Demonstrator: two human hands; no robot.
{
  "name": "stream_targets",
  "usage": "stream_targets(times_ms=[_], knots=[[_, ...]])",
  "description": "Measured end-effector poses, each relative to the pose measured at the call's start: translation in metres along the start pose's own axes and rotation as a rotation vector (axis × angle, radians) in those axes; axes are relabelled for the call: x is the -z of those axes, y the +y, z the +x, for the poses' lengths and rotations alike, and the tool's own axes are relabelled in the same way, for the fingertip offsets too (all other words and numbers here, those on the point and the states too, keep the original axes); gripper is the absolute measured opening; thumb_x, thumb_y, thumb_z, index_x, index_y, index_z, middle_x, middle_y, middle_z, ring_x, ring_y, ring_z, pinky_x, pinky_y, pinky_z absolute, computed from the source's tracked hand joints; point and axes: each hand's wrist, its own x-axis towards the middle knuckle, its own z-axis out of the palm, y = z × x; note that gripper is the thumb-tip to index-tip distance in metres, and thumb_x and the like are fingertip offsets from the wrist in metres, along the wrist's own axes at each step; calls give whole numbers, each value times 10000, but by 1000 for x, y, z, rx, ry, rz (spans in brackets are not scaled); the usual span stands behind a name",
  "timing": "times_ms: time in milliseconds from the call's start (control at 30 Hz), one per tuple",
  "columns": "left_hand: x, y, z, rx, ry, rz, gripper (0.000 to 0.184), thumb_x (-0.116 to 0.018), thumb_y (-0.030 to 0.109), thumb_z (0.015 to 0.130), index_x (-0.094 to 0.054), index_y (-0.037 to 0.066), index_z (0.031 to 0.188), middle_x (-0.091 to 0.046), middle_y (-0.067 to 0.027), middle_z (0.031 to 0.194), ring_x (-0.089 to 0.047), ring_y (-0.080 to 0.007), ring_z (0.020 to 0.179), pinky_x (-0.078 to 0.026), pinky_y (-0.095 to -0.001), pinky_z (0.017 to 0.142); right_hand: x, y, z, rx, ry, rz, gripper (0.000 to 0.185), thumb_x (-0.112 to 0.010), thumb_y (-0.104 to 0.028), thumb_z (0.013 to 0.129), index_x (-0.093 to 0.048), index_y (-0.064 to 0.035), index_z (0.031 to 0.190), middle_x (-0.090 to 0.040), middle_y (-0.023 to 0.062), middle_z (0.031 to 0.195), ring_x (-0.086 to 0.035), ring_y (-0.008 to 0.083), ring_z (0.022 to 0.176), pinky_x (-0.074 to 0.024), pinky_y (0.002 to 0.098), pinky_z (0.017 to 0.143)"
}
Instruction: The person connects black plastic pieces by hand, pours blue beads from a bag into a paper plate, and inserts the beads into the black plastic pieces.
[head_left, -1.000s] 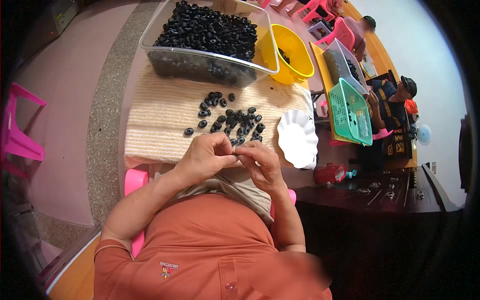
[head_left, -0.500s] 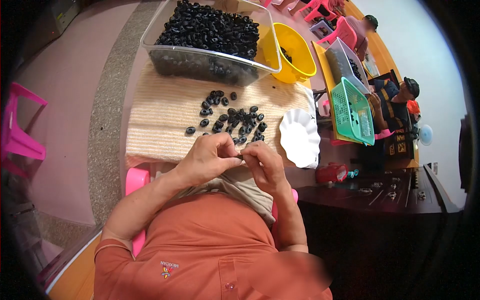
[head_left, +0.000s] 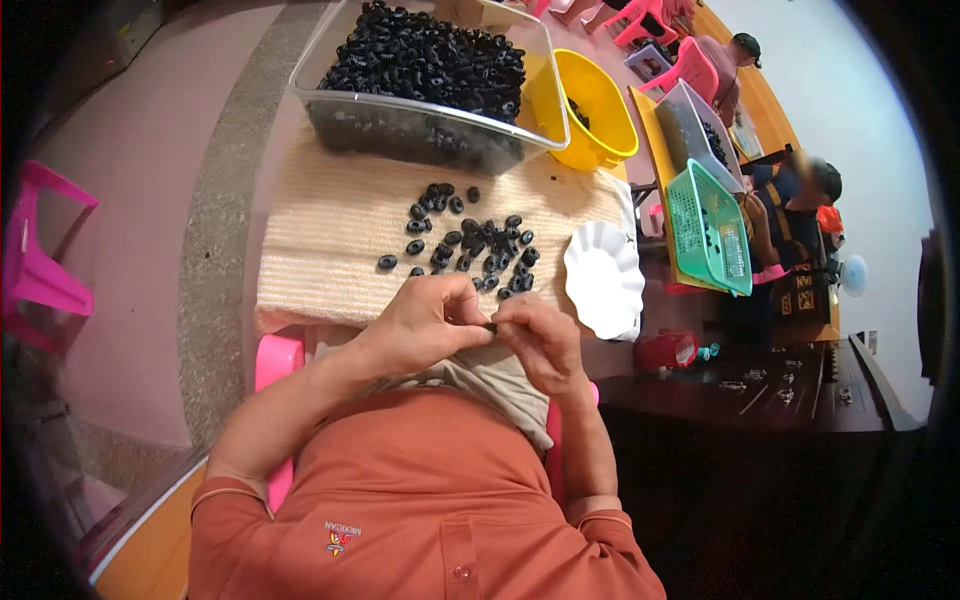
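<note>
In front of my belly, my left hand and my right hand meet fingertip to fingertip. Between them is a small black plastic piece, mostly covered by the fingers. My left thumb and forefinger pinch it from one side, and the closed fingers of my right hand press on the other. Just beyond my hands lie several loose black oval ribbed pieces with holes, scattered on a striped towel. A white scalloped dish rests to the right of them.
A clear plastic bin heaped with black pieces stands at the back, beside a yellow tub. Off to the right are a green basket, another clear bin and two seated people. A pink stool stands on the left.
My hands stay together on the small black piece; the right fingers have shifted and bent a little. The whole view has moved slightly.
</note>
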Motion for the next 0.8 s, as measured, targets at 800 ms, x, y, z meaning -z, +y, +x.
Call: stream_targets(times_ms=[800], knots=[[1, -9, 1, 160, 22, -285, 197, -808, 1, 877, -614, 38, 890, -679, -11, 817, -638, -56, 747, -527, -221, 657, -29, -3, -3, 272, 166, -478, 471, -844, 5, 768, -631, -15, 1188, -679, 176, 1043, -700, 329, 868, -587, 396, 704]])
